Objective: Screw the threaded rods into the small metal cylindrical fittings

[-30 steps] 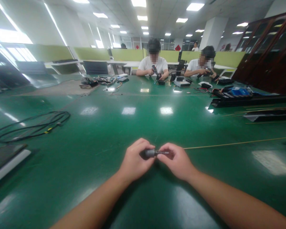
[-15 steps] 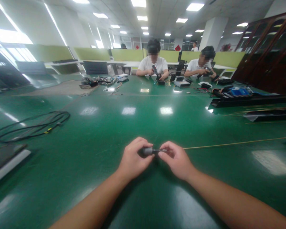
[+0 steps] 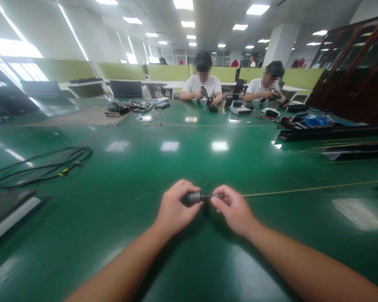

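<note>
Over the green table, my left hand [image 3: 176, 209] is closed around the thick end of a dark cylindrical tool [image 3: 194, 197] with a grey collar. A thin dark shaft [image 3: 207, 197] runs out of it to the right, roughly level. My right hand [image 3: 234, 209] pinches the tip of this shaft between thumb and fingers. Fingers cover part of both ends, so the tool's exact kind does not show. A thin yellow rod [image 3: 290, 191] stretches from behind my right hand toward the right edge; whether it touches the hand I cannot tell.
A coiled black cable [image 3: 44, 163] lies left, above a dark flat device [image 3: 9, 209]. Black metal channels [image 3: 330, 133] and thin rods are at right. Across the table [image 3: 145, 167], two people [image 3: 203, 86] handle tools among electronic parts.
Both hands have shifted very slightly, keeping hold of the same tool. A person far in the background has moved a little to the left.
</note>
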### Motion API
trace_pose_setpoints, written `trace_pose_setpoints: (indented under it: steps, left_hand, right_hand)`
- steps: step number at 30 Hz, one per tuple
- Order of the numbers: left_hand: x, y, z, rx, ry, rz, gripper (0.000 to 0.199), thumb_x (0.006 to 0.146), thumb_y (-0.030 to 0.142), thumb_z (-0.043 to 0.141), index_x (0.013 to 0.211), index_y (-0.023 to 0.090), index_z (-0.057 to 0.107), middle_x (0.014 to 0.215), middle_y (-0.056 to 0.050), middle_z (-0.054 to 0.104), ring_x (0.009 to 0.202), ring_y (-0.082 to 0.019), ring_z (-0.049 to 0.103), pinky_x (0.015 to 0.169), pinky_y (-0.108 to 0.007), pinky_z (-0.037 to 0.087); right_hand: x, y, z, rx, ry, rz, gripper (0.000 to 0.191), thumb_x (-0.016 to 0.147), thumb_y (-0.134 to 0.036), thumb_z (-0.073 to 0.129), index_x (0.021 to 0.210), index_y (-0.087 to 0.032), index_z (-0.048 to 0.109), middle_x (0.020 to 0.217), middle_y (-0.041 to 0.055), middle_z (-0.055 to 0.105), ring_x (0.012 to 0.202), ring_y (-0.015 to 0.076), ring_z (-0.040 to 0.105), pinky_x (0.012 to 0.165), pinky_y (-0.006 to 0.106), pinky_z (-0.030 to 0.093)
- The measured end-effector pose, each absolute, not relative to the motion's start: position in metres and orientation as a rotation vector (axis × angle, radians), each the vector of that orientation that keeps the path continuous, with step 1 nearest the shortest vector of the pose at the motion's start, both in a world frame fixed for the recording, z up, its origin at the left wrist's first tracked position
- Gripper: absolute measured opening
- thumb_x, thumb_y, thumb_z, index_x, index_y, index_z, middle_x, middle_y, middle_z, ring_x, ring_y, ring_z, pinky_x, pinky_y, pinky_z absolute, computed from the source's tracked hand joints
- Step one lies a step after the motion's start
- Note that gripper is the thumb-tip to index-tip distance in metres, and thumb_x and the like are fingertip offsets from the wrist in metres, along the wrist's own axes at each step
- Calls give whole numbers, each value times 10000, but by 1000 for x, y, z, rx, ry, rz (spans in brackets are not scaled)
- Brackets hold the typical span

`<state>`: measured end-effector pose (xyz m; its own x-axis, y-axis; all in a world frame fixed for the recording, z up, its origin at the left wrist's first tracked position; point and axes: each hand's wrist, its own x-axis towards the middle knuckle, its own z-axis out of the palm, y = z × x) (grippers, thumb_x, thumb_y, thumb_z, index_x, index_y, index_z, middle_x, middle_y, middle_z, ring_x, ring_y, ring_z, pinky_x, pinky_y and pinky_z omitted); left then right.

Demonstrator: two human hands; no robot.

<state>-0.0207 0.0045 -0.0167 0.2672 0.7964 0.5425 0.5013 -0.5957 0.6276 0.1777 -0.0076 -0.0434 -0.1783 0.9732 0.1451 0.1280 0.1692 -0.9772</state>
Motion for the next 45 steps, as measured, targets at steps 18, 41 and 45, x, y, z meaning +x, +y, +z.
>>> trace_pose_setpoints:
  steps: [18,41,45]
  left_hand:
    - [-22,6,-13,2164,1222,1294,190,722,134,752,899,177,695,899,-26,655,853,-164,613,790,-276,469]
    - [-40,20,5,1001,1180,1446,453,806,373,724,1156,104,622,1104,-136,710,1014,-231,701,1041,-414,514]
    - [-84,-5,32,1210,1429,1349,546,703,468,790,1130,163,641,1086,-93,729,1066,-267,682,1078,-448,469]
  right_hand:
    - [178,-6,-45,-1094,-1439,1194,177,913,-359,596,889,-186,568,665,-45,545,586,122,541,577,249,419]
    - [178,-3,-50,-1030,-1405,1205,316,977,-467,488,835,-191,546,717,-20,578,573,124,539,597,264,429]
    - [177,-2,-48,-1019,-1414,1194,314,978,-456,481,817,-193,538,689,-27,567,558,121,534,590,261,428]
